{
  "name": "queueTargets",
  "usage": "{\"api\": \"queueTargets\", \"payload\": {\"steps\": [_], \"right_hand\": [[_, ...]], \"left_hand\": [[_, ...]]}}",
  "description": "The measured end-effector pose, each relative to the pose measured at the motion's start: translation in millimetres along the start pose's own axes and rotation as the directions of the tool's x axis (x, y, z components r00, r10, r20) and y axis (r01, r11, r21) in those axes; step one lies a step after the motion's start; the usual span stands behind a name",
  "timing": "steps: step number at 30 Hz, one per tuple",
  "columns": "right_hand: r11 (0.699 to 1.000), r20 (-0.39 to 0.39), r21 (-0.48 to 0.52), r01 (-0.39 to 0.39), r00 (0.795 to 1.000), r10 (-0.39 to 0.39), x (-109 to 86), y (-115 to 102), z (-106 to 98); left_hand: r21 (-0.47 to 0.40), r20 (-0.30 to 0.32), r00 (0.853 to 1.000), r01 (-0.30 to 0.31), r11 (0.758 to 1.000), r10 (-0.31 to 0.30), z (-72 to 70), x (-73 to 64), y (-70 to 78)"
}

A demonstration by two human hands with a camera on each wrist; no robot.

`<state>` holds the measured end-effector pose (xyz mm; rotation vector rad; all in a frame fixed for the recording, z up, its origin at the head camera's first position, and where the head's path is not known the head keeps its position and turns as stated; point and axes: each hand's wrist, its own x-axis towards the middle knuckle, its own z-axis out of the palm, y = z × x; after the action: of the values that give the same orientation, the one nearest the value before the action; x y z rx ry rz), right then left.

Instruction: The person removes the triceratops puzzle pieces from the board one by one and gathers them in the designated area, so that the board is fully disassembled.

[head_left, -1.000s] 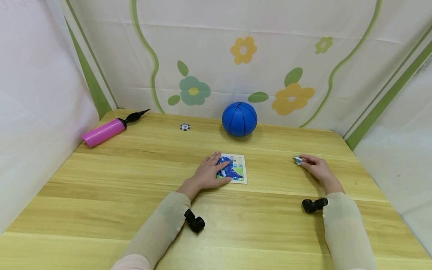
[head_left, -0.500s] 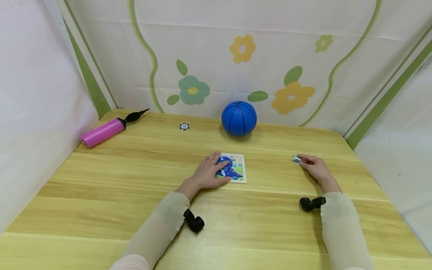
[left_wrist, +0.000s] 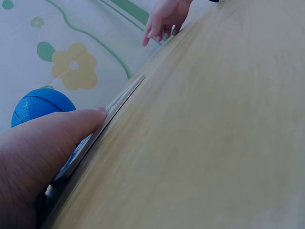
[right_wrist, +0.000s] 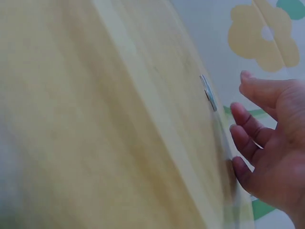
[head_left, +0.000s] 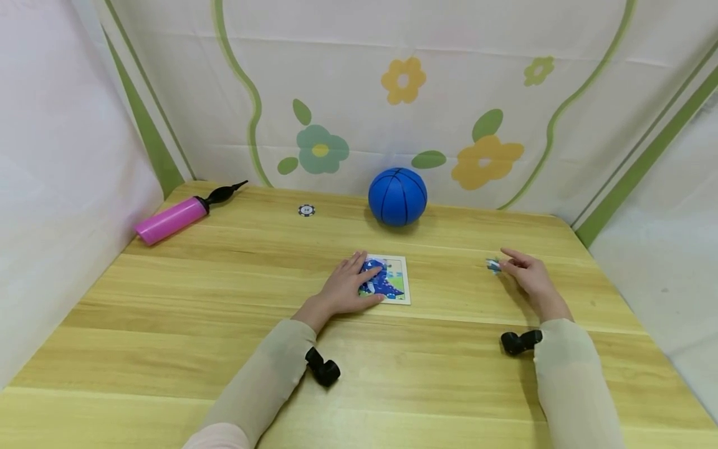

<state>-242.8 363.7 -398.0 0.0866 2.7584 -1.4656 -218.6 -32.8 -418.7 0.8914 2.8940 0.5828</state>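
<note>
A jigsaw puzzle point(head_left: 397, 284) with a blue dinosaur picture in a white frame lies flat in mid-table. My left hand point(head_left: 349, 288) rests over its left part with fingers spread, hiding that side. In the left wrist view the thumb point(left_wrist: 83, 123) lies over the board's near edge. Off to the right, a small puzzle piece point(head_left: 493, 265) lies on the table. Just right of it is my right hand point(head_left: 533, 282), index finger extended and the other fingers loosely bent. The right wrist view shows the piece point(right_wrist: 208, 94) flat on the wood, apart from the fingertips.
A blue ball point(head_left: 397, 197) stands at the back, behind the puzzle. The back left holds a pink hand pump point(head_left: 172, 221) with a black nozzle, and a poker chip point(head_left: 306, 211) lies between them. White floral cloth point(head_left: 359, 100) walls in the table.
My right hand has let go of the puzzle piece, its fingers lifting and drawing slightly right while the piece stays on the table. The left hand has stayed on the puzzle.
</note>
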Motion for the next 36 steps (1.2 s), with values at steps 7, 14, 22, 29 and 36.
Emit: {"api": "queueTargets", "payload": {"steps": [7,14,22,29,36], "right_hand": [[0.998,-0.026,0.002,0.059,0.998,-0.059,-8.1,-26,8],[0.978,-0.026,0.155,0.142,0.990,-0.140,-8.7,-61,34],[0.955,-0.015,0.239,0.176,0.984,-0.178,-6.4,-81,73],[0.960,0.025,0.245,0.136,0.989,-0.147,-4.6,-89,108],[0.947,0.030,0.303,0.108,0.992,-0.122,-5.5,-100,135]], "left_hand": [[0.003,-0.007,1.000,-0.002,1.000,0.002,-0.2,-1.0,1.0],[0.005,-0.011,1.000,0.002,1.000,-0.002,-0.6,-2.3,0.4],[-0.005,-0.013,1.000,-0.003,1.000,0.003,0.5,-2.2,0.0],[-0.012,-0.013,1.000,-0.003,1.000,0.002,0.2,-2.3,-0.1],[-0.011,0.000,1.000,0.012,1.000,-0.012,0.4,-0.2,0.2]]}}
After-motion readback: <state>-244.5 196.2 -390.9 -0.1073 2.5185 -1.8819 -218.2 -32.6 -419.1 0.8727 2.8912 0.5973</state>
